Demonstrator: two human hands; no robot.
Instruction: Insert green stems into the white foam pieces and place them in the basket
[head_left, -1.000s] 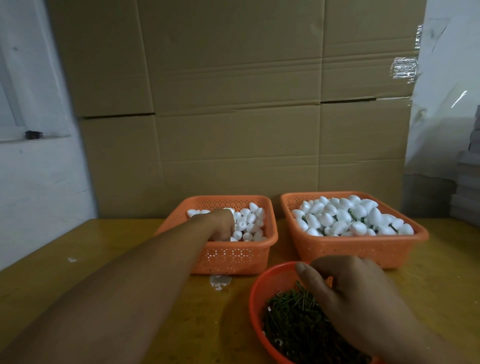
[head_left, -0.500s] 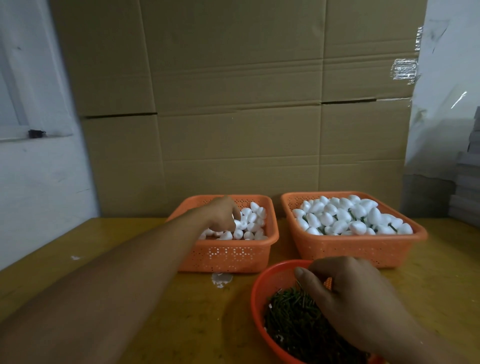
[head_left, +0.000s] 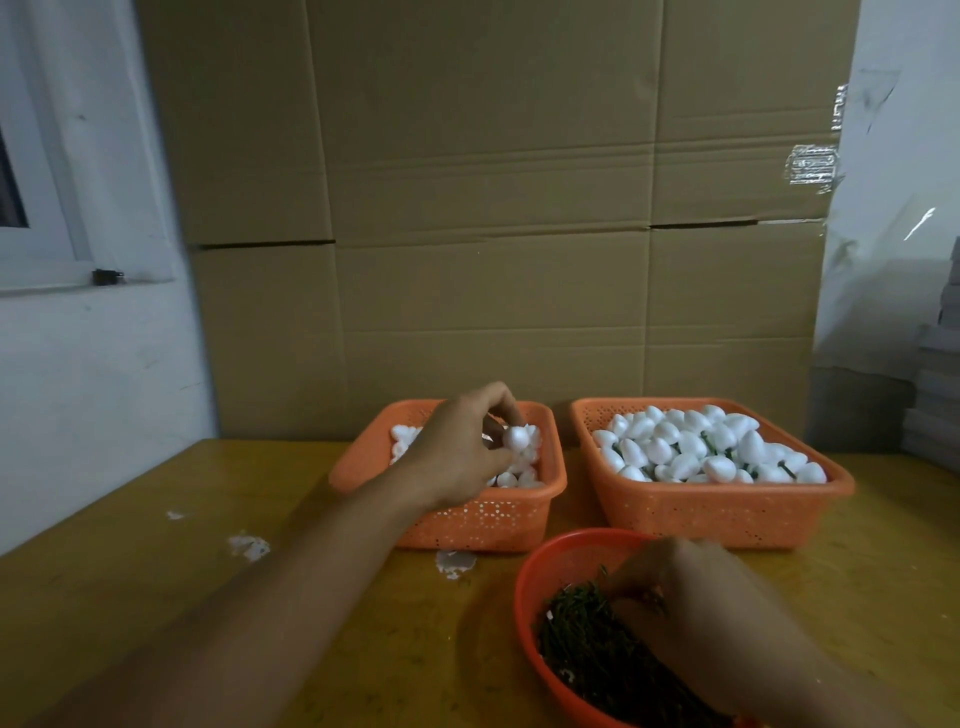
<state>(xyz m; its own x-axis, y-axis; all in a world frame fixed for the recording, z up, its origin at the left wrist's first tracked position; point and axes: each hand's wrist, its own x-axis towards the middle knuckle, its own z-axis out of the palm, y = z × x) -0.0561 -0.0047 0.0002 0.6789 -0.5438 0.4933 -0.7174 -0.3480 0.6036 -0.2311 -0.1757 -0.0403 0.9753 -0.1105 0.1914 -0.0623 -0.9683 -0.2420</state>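
Note:
My left hand (head_left: 462, 452) is raised over the left orange basket (head_left: 467, 519) and pinches one white foam piece (head_left: 516, 437) between thumb and fingertips. Loose foam pieces fill that basket. The right orange basket (head_left: 727, 512) holds several foam pieces with green stems in them (head_left: 696, 449). Near the front, a round red bowl (head_left: 561, 561) holds a heap of green stems (head_left: 587, 644). My right hand (head_left: 691, 597) reaches down into the bowl with its fingers curled among the stems; what the fingertips hold is hidden.
The baskets and bowl stand on a yellow wooden table (head_left: 156, 597). White foam crumbs (head_left: 249, 546) lie on it left of the baskets. Cardboard boxes (head_left: 493, 234) form a wall right behind the baskets. A white wall with a window frame is at left.
My left hand has come up out of the left basket with one foam piece pinched in it. My right hand has dug a little deeper into the stem bowl.

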